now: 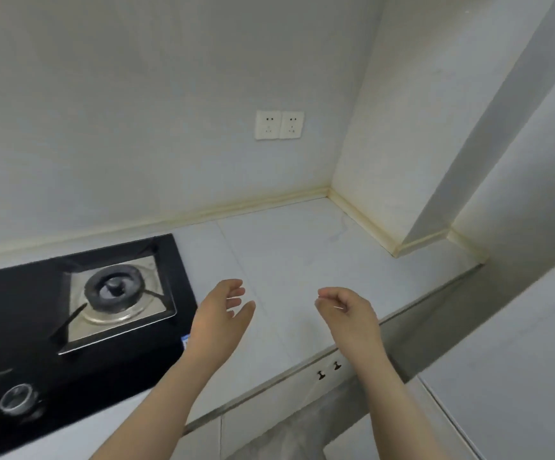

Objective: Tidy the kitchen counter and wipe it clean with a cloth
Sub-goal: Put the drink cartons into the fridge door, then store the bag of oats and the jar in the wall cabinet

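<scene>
The white marble-look counter (302,247) runs into the corner ahead of me. My left hand (223,313) hovers above it beside the stove, fingers relaxed and slightly curved, holding nothing. Further right, my right hand (345,310) hangs over the counter near its front edge, fingers loosely curled and holding nothing. No cloth shows anywhere in view.
A black glass gas stove (70,313) with one burner (115,288) and a round knob (17,401) fills the left side. Two wall sockets (279,125) sit above the counter. A wall column (402,207) juts in at the right. Cabinet doors with small dark knobs (328,370) lie below the edge.
</scene>
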Tool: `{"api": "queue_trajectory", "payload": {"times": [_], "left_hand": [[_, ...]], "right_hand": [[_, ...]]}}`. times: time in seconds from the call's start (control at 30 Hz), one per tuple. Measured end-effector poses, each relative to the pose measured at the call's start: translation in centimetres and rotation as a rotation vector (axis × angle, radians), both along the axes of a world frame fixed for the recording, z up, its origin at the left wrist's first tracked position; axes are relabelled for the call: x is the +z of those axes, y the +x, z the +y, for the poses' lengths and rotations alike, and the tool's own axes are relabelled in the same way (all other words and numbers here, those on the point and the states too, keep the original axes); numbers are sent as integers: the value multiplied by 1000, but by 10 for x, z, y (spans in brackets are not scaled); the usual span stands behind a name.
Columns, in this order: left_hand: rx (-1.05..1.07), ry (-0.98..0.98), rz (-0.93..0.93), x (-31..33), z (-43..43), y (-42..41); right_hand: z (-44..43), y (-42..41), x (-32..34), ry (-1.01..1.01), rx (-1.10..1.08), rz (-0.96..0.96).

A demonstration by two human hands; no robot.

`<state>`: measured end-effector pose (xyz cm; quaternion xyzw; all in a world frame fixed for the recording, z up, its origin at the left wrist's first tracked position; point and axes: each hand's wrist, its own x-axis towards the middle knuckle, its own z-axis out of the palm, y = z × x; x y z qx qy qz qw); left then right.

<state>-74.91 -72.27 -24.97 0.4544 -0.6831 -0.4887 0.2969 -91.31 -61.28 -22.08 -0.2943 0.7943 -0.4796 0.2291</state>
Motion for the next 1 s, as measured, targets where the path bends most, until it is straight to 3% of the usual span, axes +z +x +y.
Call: {"api": "queue_trajectory", "payload": {"times": [0.33,0.6,0.77,1.0], "left_hand": [[591,108,-49,-17,-30,170],[1125,145,-21,-19,-8,247],[1377,127,-32,-22,31,278],[1618,66,-46,-13,113,325]], "right_hand": [[-155,131,-16,97,659,57],[-237,240,-24,166,1165,29],[-243,312,-33,148,1446,29],[-185,409,-30,131,1741,-40]]}}
